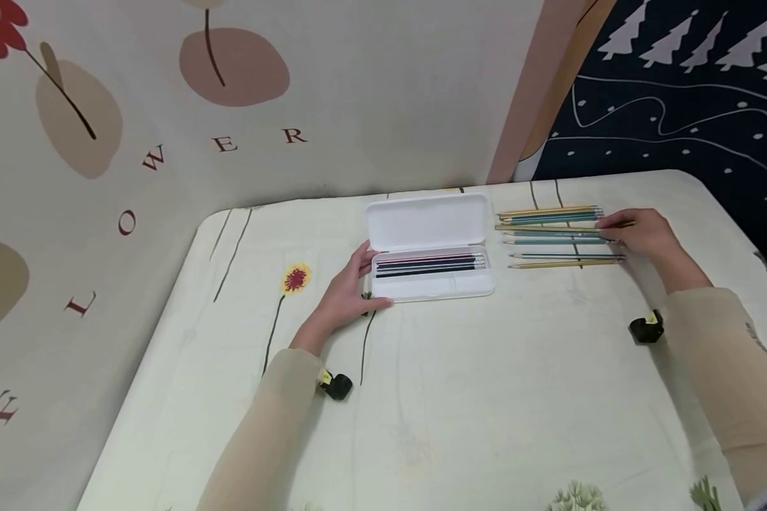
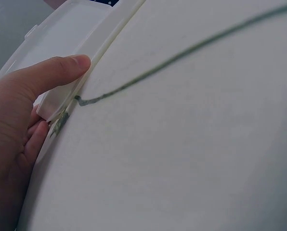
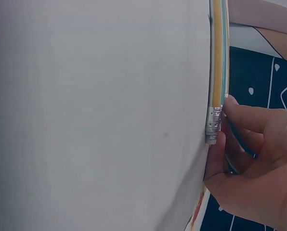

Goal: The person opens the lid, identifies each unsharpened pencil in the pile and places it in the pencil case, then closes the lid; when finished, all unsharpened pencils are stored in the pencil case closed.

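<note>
A white pencil case lies with its lid folded back, holding a row of several dark pencils. At its left end my left hand grips the case, thumb on the front corner and fingers along the side; the left wrist view shows the thumb over the wall. To the right of the case lie several gold and teal pencils, tips pointing left. Among their eraser ends, my right hand pinches a gold pencil. Its fingers partly hide that end.
A pale cloth with printed flowers covers the table. Behind it hangs a light curtain with lettering, and a dark tree-patterned cloth is at the right. Black wrist devices are on both sleeves.
</note>
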A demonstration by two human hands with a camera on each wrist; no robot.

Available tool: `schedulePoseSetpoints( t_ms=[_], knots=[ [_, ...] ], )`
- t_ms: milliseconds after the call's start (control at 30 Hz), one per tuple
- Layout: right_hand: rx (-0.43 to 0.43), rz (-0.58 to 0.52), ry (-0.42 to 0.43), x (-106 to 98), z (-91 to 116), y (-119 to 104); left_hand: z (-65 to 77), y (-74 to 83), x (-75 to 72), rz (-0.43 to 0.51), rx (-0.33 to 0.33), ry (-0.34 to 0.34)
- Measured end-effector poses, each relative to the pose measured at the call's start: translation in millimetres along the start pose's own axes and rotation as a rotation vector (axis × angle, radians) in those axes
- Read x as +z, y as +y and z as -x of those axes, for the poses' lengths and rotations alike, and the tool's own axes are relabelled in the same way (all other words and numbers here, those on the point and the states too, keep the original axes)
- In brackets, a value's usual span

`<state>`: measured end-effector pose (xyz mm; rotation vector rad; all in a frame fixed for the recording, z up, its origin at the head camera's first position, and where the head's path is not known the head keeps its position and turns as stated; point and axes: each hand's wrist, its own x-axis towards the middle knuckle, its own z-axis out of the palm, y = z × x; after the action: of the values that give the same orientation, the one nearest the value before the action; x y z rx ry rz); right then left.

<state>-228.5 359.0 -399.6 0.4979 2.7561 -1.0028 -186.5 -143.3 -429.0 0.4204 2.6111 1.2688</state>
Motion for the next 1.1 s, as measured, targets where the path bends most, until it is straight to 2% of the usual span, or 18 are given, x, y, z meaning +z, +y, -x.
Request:
schedulePoseSetpoints(
  t_ms=[400, 600, 767, 1100],
  knots=[
    [0.015, -0.074, -0.028, -3.8, 5.1, 6.1, -0.3, -2.8, 2.0, 0.003, 0.005, -0.001],
    [0.039, -0.192, -0.024, -14.7, 19.3, 5.5, -1.2, 0.0, 2.7, -0.007, -0.008, -0.003],
    [0.036, -0.365, -0.036, -21.4, 26.4, 1.5, -1.1, 0.6, 1.7, -0.012, -0.006, -0.001],
    [0.071, -0.833, -0.018, -26.7, 36.9, -5.4, 0.6, 1.8, 0.0, -0.019, -0.014, -0.002]
  ],
)
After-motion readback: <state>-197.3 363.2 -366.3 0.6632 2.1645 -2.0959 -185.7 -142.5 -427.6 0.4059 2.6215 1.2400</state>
